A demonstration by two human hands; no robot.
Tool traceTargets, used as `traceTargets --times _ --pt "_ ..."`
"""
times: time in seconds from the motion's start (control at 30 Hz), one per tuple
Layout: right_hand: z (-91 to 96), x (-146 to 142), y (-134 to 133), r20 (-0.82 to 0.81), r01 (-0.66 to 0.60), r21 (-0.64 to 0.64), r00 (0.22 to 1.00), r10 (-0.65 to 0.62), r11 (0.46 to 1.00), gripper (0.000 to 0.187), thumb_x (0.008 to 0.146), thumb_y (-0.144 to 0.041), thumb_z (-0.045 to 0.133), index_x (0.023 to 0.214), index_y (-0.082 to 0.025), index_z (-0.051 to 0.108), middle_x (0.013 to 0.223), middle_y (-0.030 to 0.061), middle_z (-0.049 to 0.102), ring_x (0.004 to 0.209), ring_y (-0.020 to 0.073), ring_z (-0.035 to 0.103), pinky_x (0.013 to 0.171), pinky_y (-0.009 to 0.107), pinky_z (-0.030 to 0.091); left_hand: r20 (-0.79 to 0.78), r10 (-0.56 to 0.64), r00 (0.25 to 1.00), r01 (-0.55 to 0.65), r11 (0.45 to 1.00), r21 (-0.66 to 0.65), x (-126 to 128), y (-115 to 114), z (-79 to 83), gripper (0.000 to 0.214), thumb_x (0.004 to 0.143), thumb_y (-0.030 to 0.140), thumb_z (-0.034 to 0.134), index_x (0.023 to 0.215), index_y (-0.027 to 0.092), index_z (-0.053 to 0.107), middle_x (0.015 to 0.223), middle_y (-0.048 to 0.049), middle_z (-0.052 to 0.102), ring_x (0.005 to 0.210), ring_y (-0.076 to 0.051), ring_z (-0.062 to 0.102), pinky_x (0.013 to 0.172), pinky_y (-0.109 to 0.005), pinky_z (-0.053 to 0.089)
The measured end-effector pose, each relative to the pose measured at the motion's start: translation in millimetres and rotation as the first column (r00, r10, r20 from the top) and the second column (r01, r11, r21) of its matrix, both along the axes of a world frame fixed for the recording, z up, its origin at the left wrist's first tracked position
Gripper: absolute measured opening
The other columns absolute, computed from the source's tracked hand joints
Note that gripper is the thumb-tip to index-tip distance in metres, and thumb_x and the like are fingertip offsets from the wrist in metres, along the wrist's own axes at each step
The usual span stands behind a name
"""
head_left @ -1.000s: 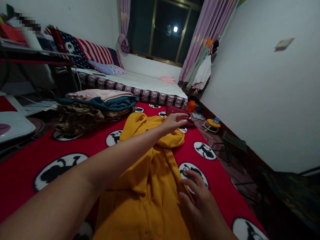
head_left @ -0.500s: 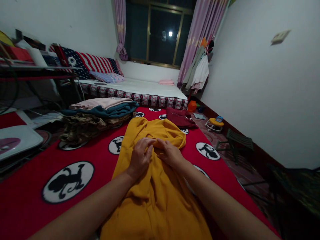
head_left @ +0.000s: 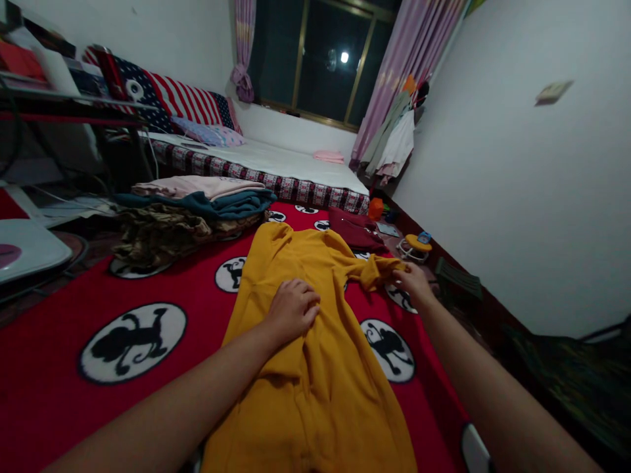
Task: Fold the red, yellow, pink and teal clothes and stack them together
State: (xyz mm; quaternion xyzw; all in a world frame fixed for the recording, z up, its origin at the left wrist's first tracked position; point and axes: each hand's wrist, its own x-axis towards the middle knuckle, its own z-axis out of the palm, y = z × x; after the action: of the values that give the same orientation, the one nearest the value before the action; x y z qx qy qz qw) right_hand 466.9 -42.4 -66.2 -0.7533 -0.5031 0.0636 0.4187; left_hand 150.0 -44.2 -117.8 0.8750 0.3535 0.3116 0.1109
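Observation:
A long-sleeved mustard-yellow garment (head_left: 315, 368) lies lengthwise in front of me on a red blanket (head_left: 197, 368) printed with monkey figures in white circles. My left hand (head_left: 294, 307) rests palm down on the middle of the garment, its fingers slightly bent and a little apart. At the right, my right hand (head_left: 415, 282) pinches the end of one sleeve, which is drawn out sideways from the shoulder. The other sleeve lies along the garment's left side. Some creases run down the front.
Folded clothes, pink over teal over patterned brown, form a pile (head_left: 197, 207) at the left. A folded dark red garment (head_left: 355, 228) lies beyond the yellow one. Farther back stands a bed (head_left: 276, 164); a yellow-topped stool (head_left: 417, 243) is by the right wall.
My right hand has moved from the garment's middle out to the right, drawing the sleeve with it. My left hand has shifted slightly toward me. The view has tilted a little.

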Motion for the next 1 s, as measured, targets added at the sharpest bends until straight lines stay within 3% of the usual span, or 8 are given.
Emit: traceTargets --times 0.17,0.23,0.33,0.47,0.57,0.73,0.87,1.0 --pt "-2.7 -53 -45 0.428 0.026 -0.062 0.904 0.003 0.998 0.040 0.077 -0.017 0.054 0.117 -0.013 0.055 0.119 0.0162 0.058 0.099 0.0243 0.059 0.075 0.031 0.044 -0.099 -0.049 0.994 0.051 0.998 0.021 1 0 -3.0 0.019 0.083 0.032 0.061 0.097 0.026 0.073 0.106 -0.0050 0.067 0.104 -0.024 0.057 0.092 -0.041 0.039" --pt "-0.6 -79 -72 0.508 -0.041 -0.217 0.849 0.149 0.975 0.029 0.086 -0.029 0.051 0.112 -0.018 0.057 0.104 0.0111 0.064 0.090 0.0232 0.061 0.069 0.030 0.041 -0.110 -0.055 0.992 0.057 0.998 0.021 0 -1 -2.8 0.020 0.084 0.033 0.060 0.098 0.026 0.073 0.108 -0.0052 0.068 0.105 -0.023 0.057 0.093 -0.041 0.039" --pt "-4.4 -105 -108 0.425 -0.165 -0.488 0.813 0.399 0.857 0.020 0.082 -0.039 0.058 0.092 -0.022 0.062 0.077 0.0038 0.065 0.073 0.0201 0.061 0.059 0.026 0.034 -0.129 -0.064 0.990 0.068 0.997 0.029 -1 -3 -2.5 0.023 0.084 0.033 0.059 0.102 0.026 0.072 0.112 -0.0060 0.067 0.107 -0.024 0.057 0.096 -0.040 0.038" --pt "-20.1 -99 -125 0.103 -0.364 -0.487 0.879 0.466 0.794 0.010 0.080 -0.027 0.052 0.077 -0.019 0.059 0.072 0.0025 0.064 0.066 0.0158 0.059 0.056 0.023 0.034 -0.217 -0.143 0.966 0.153 0.988 0.029 -2 -6 -3.6 0.037 0.084 0.042 0.059 0.119 0.032 0.065 0.134 -0.0058 0.057 0.124 -0.027 0.049 0.107 -0.046 0.029" --pt "-26.9 -73 -114 -0.117 -0.407 -0.496 0.907 0.405 0.768 0.018 0.079 -0.032 0.050 0.072 -0.018 0.058 0.065 0.0022 0.063 0.056 0.0149 0.056 0.051 0.024 0.036 -0.286 -0.202 0.937 0.205 0.979 -0.018 -2 -7 -4.5 0.042 0.085 0.049 0.056 0.124 0.039 0.061 0.143 -0.0024 0.050 0.132 -0.030 0.043 0.110 -0.051 0.024" --pt "-19.9 -37 -66 0.322 -0.047 -0.162 0.942 0.098 0.986 0.042 0.074 -0.039 0.061 0.109 -0.015 0.060 0.107 0.0117 0.065 0.083 0.0223 0.062 0.073 0.033 0.047 -0.306 -0.222 0.926 0.222 0.974 -0.036 -1 -7 -3.9 0.040 0.085 0.051 0.055 0.124 0.042 0.060 0.145 -0.0002 0.049 0.133 -0.030 0.042 0.109 -0.053 0.025" --pt "-19.9 -31 -22 0.364 0.095 -0.197 0.931 -0.017 0.976 0.089 0.065 -0.040 0.074 0.143 -0.017 0.035 0.130 0.0178 0.052 0.111 0.0303 0.057 0.084 0.036 0.047 -0.291 -0.214 0.932 0.217 0.976 -0.022 -1 -8 -2.9 0.040 0.085 0.051 0.055 0.124 0.042 0.060 0.144 0.0003 0.050 0.132 -0.030 0.043 0.109 -0.054 0.026" --pt "-13.4 -24 8 0.161 0.069 -0.248 0.986 -0.029 0.966 0.045 0.064 -0.021 0.074 0.107 -0.016 0.066 0.097 0.0121 0.067 0.098 0.0296 0.063 0.083 0.035 0.047 -0.267 -0.215 0.939 0.217 0.976 -0.022 -2 -9 -4.6 0.040 0.085 0.051 0.055 0.124 0.042 0.060 0.143 0.0006 0.050 0.132 -0.030 0.043 0.108 -0.055 0.027"
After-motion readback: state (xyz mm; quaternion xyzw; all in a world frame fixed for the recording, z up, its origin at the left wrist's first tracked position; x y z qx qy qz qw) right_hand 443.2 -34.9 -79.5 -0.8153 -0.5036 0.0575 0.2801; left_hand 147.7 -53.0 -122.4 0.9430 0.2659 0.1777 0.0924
